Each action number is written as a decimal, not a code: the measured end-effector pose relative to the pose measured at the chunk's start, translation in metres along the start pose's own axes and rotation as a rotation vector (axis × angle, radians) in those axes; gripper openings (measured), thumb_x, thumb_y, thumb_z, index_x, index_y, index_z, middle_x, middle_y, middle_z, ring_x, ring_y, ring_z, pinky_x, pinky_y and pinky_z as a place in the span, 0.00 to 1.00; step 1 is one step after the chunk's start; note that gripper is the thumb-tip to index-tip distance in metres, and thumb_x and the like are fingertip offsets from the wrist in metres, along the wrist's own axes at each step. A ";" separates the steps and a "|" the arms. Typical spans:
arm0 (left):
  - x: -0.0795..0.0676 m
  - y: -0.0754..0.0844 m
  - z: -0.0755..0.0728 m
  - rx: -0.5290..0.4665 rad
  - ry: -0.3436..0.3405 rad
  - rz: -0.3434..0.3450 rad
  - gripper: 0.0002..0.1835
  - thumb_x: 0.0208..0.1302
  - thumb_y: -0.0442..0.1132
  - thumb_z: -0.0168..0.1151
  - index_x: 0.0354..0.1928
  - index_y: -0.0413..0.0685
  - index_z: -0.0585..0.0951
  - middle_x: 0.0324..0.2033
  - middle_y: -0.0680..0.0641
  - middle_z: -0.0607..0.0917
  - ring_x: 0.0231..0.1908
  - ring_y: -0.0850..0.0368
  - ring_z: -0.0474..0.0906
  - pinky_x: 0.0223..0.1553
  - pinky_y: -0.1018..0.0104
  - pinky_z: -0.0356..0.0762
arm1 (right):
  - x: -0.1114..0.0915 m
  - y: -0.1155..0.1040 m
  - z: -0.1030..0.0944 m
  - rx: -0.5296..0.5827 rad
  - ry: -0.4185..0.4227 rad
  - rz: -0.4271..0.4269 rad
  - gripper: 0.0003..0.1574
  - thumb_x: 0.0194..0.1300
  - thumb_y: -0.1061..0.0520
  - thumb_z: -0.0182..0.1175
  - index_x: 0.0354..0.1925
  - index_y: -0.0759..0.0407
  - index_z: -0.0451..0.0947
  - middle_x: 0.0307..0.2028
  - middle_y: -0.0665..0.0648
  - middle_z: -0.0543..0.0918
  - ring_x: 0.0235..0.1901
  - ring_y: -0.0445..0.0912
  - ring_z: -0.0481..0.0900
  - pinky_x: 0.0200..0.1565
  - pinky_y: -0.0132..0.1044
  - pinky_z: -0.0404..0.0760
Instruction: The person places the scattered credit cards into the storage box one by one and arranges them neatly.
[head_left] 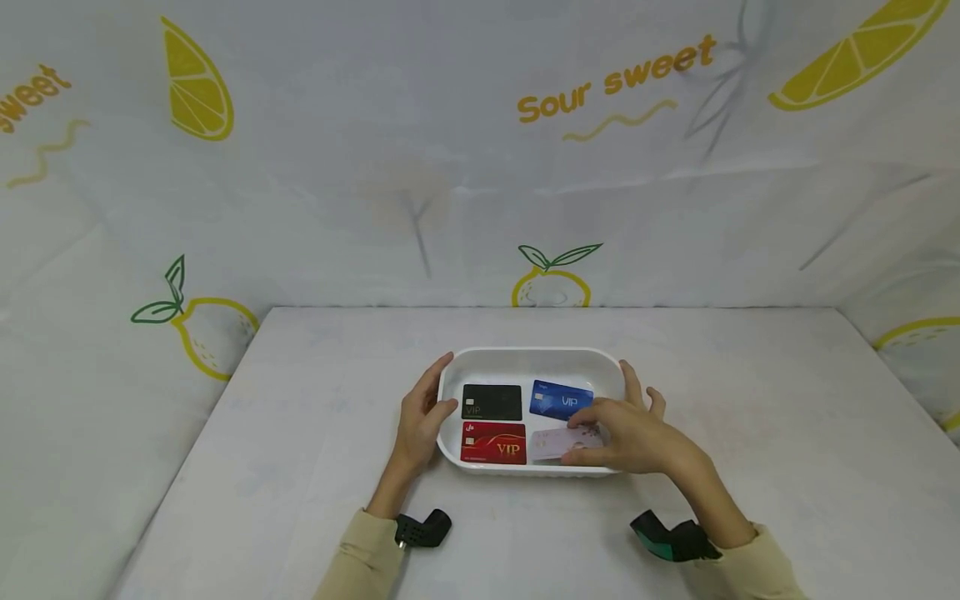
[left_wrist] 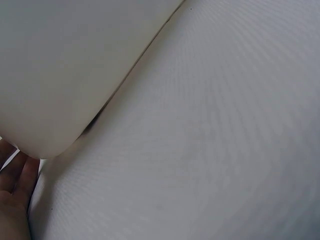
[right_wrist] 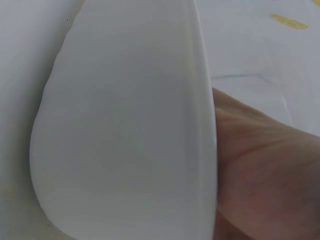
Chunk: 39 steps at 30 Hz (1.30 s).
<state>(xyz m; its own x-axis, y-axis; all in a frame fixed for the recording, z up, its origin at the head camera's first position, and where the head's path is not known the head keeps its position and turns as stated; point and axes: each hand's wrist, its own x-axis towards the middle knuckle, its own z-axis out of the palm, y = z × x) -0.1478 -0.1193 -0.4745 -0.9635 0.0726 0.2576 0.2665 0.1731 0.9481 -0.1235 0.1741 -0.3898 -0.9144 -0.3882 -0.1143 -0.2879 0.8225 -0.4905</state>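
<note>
A white tray [head_left: 540, 356] holds several cards in two rows. My left hand [head_left: 417, 423] grips its left end, thumb at the rim and fingers along the outer side; in the left wrist view, part of that hand [left_wrist: 17, 187] shows beside the tray's wall [left_wrist: 75, 65]. Inside the tray, at the front right, my right hand [head_left: 633, 433] pinches a pale pink card [head_left: 553, 442] between thumb and index finger by its long edges, partly covering it. The right wrist view shows the tray's outer wall [right_wrist: 120, 125] hiding the fingertips.
A black card [head_left: 491, 402] lies back left in the tray, a red card [head_left: 493, 443] front left and a blue card [head_left: 558, 398] back right. The tray stands on a white-covered table [head_left: 315, 467]. Behind it hangs a lemon-print cloth [head_left: 465, 225].
</note>
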 end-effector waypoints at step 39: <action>0.000 -0.004 -0.001 0.030 -0.007 0.002 0.35 0.65 0.34 0.51 0.76 0.47 0.67 0.72 0.41 0.73 0.71 0.40 0.72 0.71 0.41 0.68 | -0.005 0.000 0.012 -0.002 0.165 -0.008 0.27 0.54 0.44 0.76 0.51 0.51 0.87 0.60 0.67 0.80 0.74 0.79 0.45 0.62 0.84 0.48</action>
<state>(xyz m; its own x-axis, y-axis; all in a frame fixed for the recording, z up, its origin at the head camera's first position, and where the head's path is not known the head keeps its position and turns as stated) -0.1487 -0.1211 -0.4780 -0.9629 0.0793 0.2578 0.2688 0.2022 0.9418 -0.1159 0.1712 -0.3997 -0.9465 -0.3210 0.0331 -0.2955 0.8208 -0.4889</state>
